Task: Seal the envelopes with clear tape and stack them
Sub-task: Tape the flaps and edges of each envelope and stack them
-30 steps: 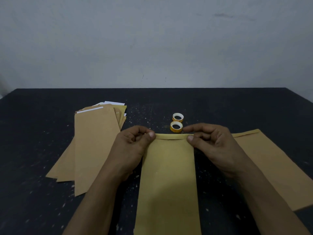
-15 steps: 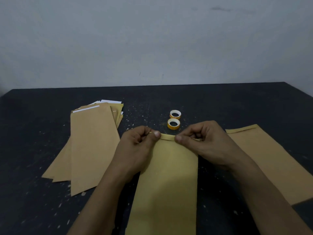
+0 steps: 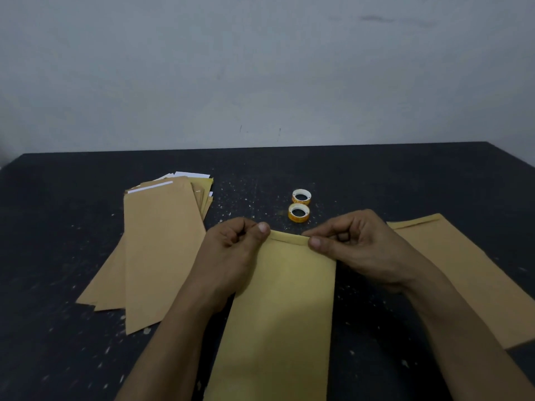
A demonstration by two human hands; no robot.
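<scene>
Hands first: left hand (image 3: 231,250) curled, thumb and fingers pinching folded top flap of middle envelope (image 3: 283,308) at left corner. Right hand (image 3: 356,244) also curled, pinching same flap edge toward right corner, thumb on top. Envelope runs lengthwise on dark speckled table (image 3: 376,175), between both forearms. Near tape roll (image 3: 299,213) just beyond flap, far tape roll (image 3: 301,196) just beside it, both lying flat. Left: fanned envelope pile (image 3: 159,250), white paper showing at far ends. Right: single envelope (image 3: 463,270), angled, partly under right forearm.
</scene>
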